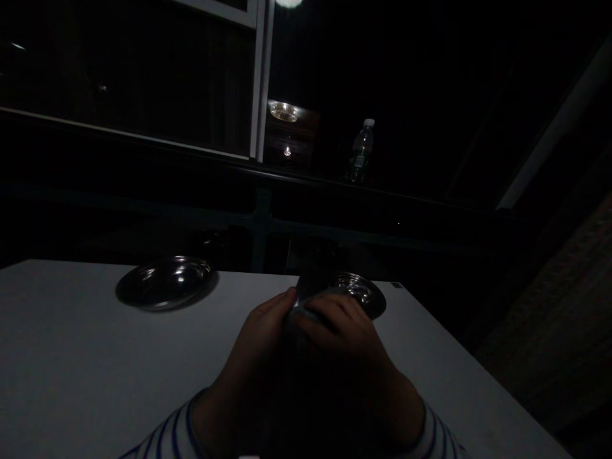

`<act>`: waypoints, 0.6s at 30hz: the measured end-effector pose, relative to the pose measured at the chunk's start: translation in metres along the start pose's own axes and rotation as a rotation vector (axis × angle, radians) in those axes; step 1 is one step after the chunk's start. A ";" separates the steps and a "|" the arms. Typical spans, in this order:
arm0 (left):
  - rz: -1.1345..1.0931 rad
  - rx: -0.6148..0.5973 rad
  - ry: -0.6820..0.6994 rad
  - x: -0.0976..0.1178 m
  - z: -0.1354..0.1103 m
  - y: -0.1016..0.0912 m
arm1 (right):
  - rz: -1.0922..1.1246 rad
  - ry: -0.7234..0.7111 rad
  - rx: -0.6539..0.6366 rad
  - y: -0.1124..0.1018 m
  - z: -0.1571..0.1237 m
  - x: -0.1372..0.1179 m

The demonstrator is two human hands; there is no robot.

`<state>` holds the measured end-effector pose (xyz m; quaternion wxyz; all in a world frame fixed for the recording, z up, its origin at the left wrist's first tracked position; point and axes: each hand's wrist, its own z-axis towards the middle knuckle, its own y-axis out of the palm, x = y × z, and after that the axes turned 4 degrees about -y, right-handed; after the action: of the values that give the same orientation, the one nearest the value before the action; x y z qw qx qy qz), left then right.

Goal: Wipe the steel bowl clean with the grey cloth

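My two hands meet over the middle of a white table, in dim light. My left hand (255, 335) is closed against the side of a dark object (305, 290) whose kind I cannot make out. Curled over the same object from the right, my right hand (351, 338) has its fingers bent, with a small greyish patch showing beneath them. Shadow hides most of what lies between the palms. Just behind my right hand sits a shiny metal plate (366, 294), partly covered by the fingers. Another metal plate (165, 285) rests at the far left of the table.
The white table (86, 357) has its far edge just beyond the plates, and its right edge slants toward me. Behind it, a clear plastic bottle (361, 153) with a white cap stands on a dark ledge by a window frame (261, 83).
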<state>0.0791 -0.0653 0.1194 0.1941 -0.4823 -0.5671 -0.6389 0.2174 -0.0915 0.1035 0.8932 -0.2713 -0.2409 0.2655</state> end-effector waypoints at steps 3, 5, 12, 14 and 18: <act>-0.022 0.063 -0.041 0.001 -0.001 0.001 | -0.021 -0.005 0.025 0.001 0.001 -0.002; 0.002 0.098 -0.070 0.000 -0.001 0.001 | -0.068 0.083 0.040 0.001 0.002 -0.002; 0.029 0.159 -0.064 -0.003 0.001 -0.004 | -0.024 -0.027 -0.002 0.001 -0.001 -0.003; 0.056 0.145 -0.011 -0.001 -0.001 -0.002 | -0.038 -0.028 0.026 0.001 0.000 -0.003; 0.135 0.148 0.003 0.003 -0.003 0.003 | -0.079 0.167 0.028 -0.004 0.002 -0.001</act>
<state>0.0791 -0.0685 0.1236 0.2724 -0.5029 -0.5786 -0.5815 0.2173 -0.0937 0.1067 0.9238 -0.2702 -0.1723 0.2097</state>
